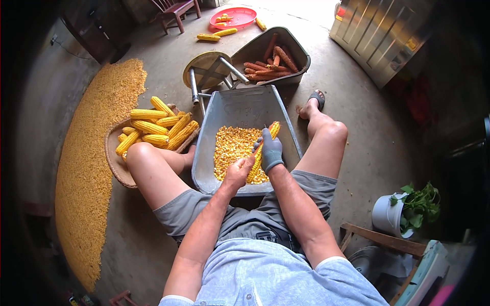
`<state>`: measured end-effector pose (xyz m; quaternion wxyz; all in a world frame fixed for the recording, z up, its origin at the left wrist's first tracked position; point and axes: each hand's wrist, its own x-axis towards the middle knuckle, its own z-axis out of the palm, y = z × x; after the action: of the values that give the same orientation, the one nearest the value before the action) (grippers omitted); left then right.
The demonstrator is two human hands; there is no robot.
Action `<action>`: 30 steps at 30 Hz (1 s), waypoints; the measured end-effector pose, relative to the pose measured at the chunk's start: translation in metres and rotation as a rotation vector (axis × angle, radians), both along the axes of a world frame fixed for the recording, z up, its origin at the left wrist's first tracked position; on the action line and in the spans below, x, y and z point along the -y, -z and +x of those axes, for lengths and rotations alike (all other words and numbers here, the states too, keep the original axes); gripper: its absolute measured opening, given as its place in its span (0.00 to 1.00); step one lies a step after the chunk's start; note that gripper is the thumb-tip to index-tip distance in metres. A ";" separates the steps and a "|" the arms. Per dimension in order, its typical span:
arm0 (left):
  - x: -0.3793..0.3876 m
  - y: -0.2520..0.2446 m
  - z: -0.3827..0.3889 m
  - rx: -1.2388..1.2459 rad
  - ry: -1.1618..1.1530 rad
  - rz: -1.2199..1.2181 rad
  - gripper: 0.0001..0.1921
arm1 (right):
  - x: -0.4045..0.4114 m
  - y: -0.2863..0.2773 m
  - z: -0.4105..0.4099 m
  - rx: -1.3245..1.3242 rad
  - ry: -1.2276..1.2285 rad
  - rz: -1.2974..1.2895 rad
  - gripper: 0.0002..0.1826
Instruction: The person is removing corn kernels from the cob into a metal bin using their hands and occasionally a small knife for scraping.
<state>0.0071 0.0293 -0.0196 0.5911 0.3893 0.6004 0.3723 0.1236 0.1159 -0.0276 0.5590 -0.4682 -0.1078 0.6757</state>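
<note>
My gloved right hand (271,149) is closed around the upper part of a yellow ear of corn (256,168), whose tip pokes out above the fingers. Bare, my left hand (239,172) grips the same ear lower down on its left side, thumb against it. A reddish strip without kernels shows along the ear near my hands. Beneath both hands, loose corn kernels (234,147) cover the bottom of a grey trough (245,101) between my knees. Beside my left leg, a shallow woven basket (115,164) carries several whole ears of corn (155,126).
Beyond the trough are a tipped round stool (208,69) and a dark bin (304,63) of stripped red cobs (273,69). Kernels (86,153) spread across the left floor. Farther off lies a red tray (243,17). A white bucket with a plant (386,214) stands right.
</note>
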 end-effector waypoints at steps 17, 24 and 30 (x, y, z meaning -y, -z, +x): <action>-0.005 0.006 0.001 0.083 -0.061 0.102 0.20 | 0.000 0.001 0.001 -0.010 -0.038 0.009 0.16; -0.006 -0.002 -0.002 -0.302 0.135 0.246 0.27 | 0.007 0.004 -0.010 0.067 -0.126 0.044 0.21; -0.004 0.001 0.003 0.045 -0.053 0.231 0.22 | 0.009 0.003 -0.008 -0.091 -0.191 0.081 0.23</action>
<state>0.0100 0.0333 -0.0205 0.5456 0.4304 0.5501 0.4632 0.1157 0.1072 -0.0308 0.5151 -0.4015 -0.1537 0.7416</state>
